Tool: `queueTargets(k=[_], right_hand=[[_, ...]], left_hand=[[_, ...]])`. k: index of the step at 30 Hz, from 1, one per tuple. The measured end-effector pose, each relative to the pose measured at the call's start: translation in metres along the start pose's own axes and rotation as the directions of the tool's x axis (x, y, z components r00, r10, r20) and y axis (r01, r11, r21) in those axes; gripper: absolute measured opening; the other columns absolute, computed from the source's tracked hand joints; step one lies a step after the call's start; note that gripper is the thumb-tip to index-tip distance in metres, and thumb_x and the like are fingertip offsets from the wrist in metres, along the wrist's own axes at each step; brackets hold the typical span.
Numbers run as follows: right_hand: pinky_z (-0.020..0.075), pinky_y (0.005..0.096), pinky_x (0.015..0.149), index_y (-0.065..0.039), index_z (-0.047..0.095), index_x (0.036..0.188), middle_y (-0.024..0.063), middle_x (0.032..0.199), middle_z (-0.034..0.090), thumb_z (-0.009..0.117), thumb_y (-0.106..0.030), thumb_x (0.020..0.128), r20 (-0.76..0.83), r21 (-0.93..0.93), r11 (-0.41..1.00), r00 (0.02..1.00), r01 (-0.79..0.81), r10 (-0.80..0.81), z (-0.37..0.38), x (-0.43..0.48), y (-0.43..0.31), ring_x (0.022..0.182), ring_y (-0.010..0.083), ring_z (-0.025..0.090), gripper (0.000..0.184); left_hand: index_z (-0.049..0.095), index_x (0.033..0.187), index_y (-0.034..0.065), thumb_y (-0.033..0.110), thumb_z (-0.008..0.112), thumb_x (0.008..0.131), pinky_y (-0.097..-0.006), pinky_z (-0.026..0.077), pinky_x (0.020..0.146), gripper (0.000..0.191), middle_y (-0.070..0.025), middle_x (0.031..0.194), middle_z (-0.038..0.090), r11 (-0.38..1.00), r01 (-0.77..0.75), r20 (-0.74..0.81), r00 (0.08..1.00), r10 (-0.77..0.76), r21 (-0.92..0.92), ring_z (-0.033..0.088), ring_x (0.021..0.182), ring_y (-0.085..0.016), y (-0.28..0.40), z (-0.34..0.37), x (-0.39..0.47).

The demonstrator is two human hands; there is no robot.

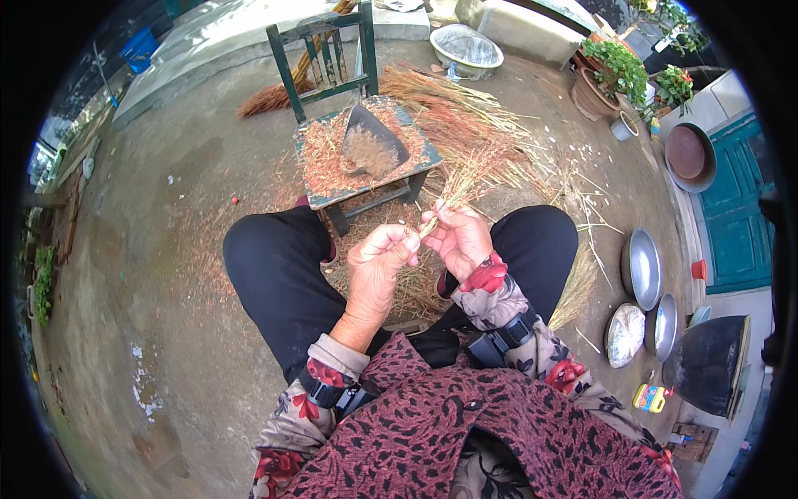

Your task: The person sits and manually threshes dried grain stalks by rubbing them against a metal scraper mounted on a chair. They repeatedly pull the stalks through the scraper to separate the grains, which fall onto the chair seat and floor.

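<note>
A small bunch of dry broomcorn-like seed stalks (pixel 462 182) points up and away from me. Its lower part is gripped in my right hand (pixel 461 242), between thumb and fingers. My left hand (pixel 381 251) is closed beside the cut ends, its thumb and forefinger pinching what looks like a bit of dry straw. Just beyond my hands stands a worn green wooden chair (pixel 366 198), its seat strewn with reddish chaff (pixel 321 165). On that seat rests a dark scoop (pixel 388 138) partly filled with brownish seed or chaff. Loose straw (pixel 399 284) covers the ground between my legs.
Behind the chair's right side lies a large heap of reddish stalks (pixel 455 118). A broom (pixel 274 98) leans behind the chair. Metal basins (pixel 642 268), a black pot (pixel 707 365) and a yellow bottle (pixel 649 398) stand at right. A plastic-covered basin (pixel 466 50) and potted plants (pixel 595 93) stand farther back.
</note>
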State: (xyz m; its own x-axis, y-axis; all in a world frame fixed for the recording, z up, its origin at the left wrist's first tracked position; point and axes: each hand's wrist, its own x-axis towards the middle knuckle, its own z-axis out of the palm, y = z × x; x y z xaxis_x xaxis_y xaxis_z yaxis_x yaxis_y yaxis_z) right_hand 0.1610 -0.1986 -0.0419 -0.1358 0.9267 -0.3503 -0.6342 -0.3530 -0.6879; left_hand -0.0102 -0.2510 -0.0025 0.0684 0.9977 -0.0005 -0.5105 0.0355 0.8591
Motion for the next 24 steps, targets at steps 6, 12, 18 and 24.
queueTargets(k=[6,12,18,24], right_hand=[[0.0566,0.0462,0.079,-0.009,0.056,0.105,0.0077,0.088,0.065,0.060,-0.017,0.098,-0.226,0.123,0.990,0.973,0.066,-0.036,-0.035,0.037,-0.052,0.078,0.0237,0.065,0.012],[0.0590,0.0420,0.076,-0.007,0.057,0.105,0.0054,0.087,0.064,0.062,-0.014,0.097,0.086,0.009,0.998,0.994,0.062,-0.062,-0.010,0.010,-0.052,0.081,0.0176,0.067,0.012],[0.0593,0.0399,0.074,-0.006,0.056,0.108,0.0050,0.091,0.063,0.062,-0.013,0.097,0.057,-0.147,0.985,0.995,0.086,-0.079,0.021,-0.008,-0.052,0.083,0.0172,0.067,0.015],[0.0556,0.0398,0.086,-0.004,0.056,0.112,0.0103,0.107,0.066,0.062,-0.018,0.098,0.152,-0.188,0.972,0.982,0.141,-0.113,0.031,-0.020,-0.047,0.095,0.0191,0.066,0.021]], left_hand=[[0.066,0.107,0.0027,0.011,0.075,0.085,-0.0264,0.050,0.069,0.026,-0.0061,0.088,0.068,0.783,-0.061,0.342,0.918,-0.199,0.619,0.062,0.075,-0.013,0.020,-0.017,-0.013],[0.064,0.120,0.0005,0.015,0.070,0.089,-0.0331,0.054,0.078,0.035,-0.0153,0.101,0.072,0.566,-0.232,0.328,0.942,-0.073,0.791,0.070,0.090,-0.024,0.000,-0.022,0.012],[0.069,0.104,-0.0006,0.014,0.071,0.091,-0.0240,0.050,0.065,0.020,-0.0030,0.083,0.069,0.918,0.125,0.215,0.952,-0.218,0.377,0.063,0.074,-0.008,0.006,-0.007,0.025],[0.067,0.101,0.0009,0.012,0.066,0.095,-0.0217,0.050,0.061,0.013,-0.0049,0.084,0.070,0.919,0.285,0.133,0.935,-0.329,0.273,0.062,0.070,-0.009,0.000,-0.002,0.023]])
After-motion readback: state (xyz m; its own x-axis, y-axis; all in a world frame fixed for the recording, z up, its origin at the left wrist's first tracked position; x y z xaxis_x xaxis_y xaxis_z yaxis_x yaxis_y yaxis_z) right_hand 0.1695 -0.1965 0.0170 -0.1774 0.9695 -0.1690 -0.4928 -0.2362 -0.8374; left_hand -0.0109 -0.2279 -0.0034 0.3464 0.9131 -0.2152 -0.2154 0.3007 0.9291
